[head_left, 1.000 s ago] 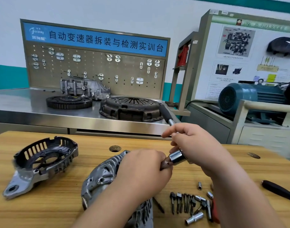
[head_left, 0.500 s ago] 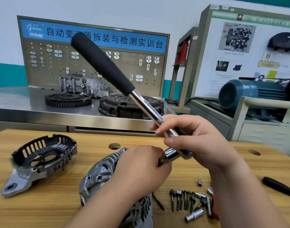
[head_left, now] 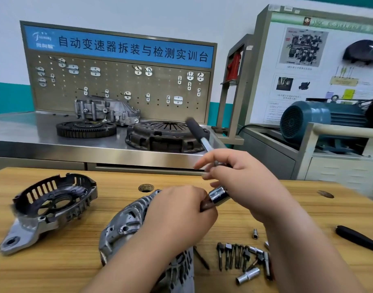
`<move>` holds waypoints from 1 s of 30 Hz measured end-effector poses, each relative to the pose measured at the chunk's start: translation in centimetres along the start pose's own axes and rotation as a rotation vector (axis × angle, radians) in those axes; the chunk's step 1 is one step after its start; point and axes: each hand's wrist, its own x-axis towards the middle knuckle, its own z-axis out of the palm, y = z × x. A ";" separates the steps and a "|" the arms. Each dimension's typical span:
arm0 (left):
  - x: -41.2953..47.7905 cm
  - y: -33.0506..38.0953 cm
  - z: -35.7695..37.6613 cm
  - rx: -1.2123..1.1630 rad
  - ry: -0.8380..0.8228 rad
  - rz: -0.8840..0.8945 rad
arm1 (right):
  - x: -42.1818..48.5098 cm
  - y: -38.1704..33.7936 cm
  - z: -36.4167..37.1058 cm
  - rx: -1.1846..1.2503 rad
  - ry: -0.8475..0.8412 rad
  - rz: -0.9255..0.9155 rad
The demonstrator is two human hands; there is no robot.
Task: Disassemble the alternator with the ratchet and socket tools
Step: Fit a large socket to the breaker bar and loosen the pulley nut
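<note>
Half a second on, the ratchet (head_left: 199,134) no longer stands high to the left: its black grip points away from us, over the clutch (head_left: 160,136). Our hands and the alternator (head_left: 126,225) sit much where they were.

Our right fingers (head_left: 209,161) curl round the ratchet's shaft near its head, the forefinger reaching out straighter than the rest. The right hand (head_left: 251,187) hides the head itself. A shiny socket (head_left: 219,195) juts from under that hand, tilted down to the left onto the alternator's dark shaft end. Our left hand (head_left: 177,216) wraps over the top of the alternator and grips it just beside the socket. We cannot see its fingertips.

The alternator stands tilted on the wooden table (head_left: 54,271), at the middle near us. To its left lies a slotted cover (head_left: 54,199), apart from it. To its right lies a row of bits (head_left: 234,254) with a loose socket (head_left: 248,275) just in front. A black handle (head_left: 359,237) lies at the far right.

Behind the table runs a steel bench (head_left: 23,132) bearing the clutch and a flywheel (head_left: 86,129).
</note>
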 end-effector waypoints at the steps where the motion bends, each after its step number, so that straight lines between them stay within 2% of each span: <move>1: 0.0 -0.1 0.0 -0.006 0.006 -0.014 | -0.1 -0.1 -0.1 0.013 -0.032 -0.068; 4: 0.1 -0.2 -0.1 -0.013 0.007 -0.019 | -0.4 -0.4 -0.5 0.196 -0.134 -0.227; 8: 0.0 -0.4 0.0 -0.008 -0.011 0.031 | 0.1 0.2 -0.8 0.378 -0.228 -0.323; 11: 0.0 -0.3 0.1 0.005 -0.007 0.026 | 0.3 0.5 -0.8 0.401 -0.228 -0.296; 15: -0.1 -0.1 -0.1 -0.039 -0.009 -0.019 | 0.4 0.4 -0.4 0.443 -0.156 -0.158; 17: -0.1 -0.1 0.0 -0.026 -0.001 -0.017 | 0.1 -0.1 0.2 0.356 -0.036 -0.067; 19: -0.1 -0.1 0.1 -0.020 -0.003 -0.010 | -0.1 -0.4 0.8 0.034 0.106 -0.002; 21: -0.2 0.0 0.0 -0.021 -0.012 0.002 | -0.3 -0.7 0.9 -0.270 0.133 0.059; 22: -0.2 0.0 0.0 -0.018 -0.015 0.008 | -0.3 -0.7 0.7 -0.325 0.129 0.083; 25: -0.2 0.1 0.0 -0.009 -0.018 0.009 | -0.2 -0.7 0.3 -0.298 0.107 0.096; 30: 0.1 -0.1 -0.3 -0.051 -0.052 -0.046 | -0.7 -1.2 0.3 -0.185 0.047 -0.138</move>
